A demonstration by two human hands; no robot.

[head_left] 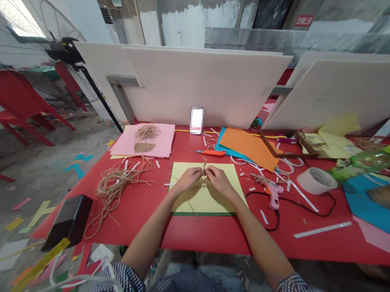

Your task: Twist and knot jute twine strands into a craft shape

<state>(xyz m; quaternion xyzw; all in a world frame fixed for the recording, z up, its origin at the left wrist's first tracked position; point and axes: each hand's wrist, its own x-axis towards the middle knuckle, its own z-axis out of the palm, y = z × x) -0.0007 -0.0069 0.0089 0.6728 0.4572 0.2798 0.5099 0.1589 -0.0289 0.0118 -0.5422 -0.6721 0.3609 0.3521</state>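
Observation:
My left hand (pixel 191 177) and my right hand (pixel 216 177) meet above a sheet of pale yellow paper (pixel 213 201). Between their fingertips is a small piece of brown twine (pixel 204 166), and both hands pinch it. A loose strand of twine (pixel 191 205) trails down from the left hand across the paper. A green sheet's edge (pixel 201 214) shows under the yellow one. To the left lies a tangled heap of the same twine (pixel 117 184). Farther back, a twine coil (pixel 147 132) and a flat twine bundle (pixel 144 147) rest on pink paper (pixel 164 141).
Behind the yellow paper lie an orange utility knife (pixel 214 153) and orange paper (pixel 249 145). At right are a pink glue gun (pixel 274 194) with its black cord, a tape roll (pixel 316 180) and a green bottle (pixel 363 162). A black box (pixel 67 222) stands at the left edge. White boards (pixel 205 85) rise behind.

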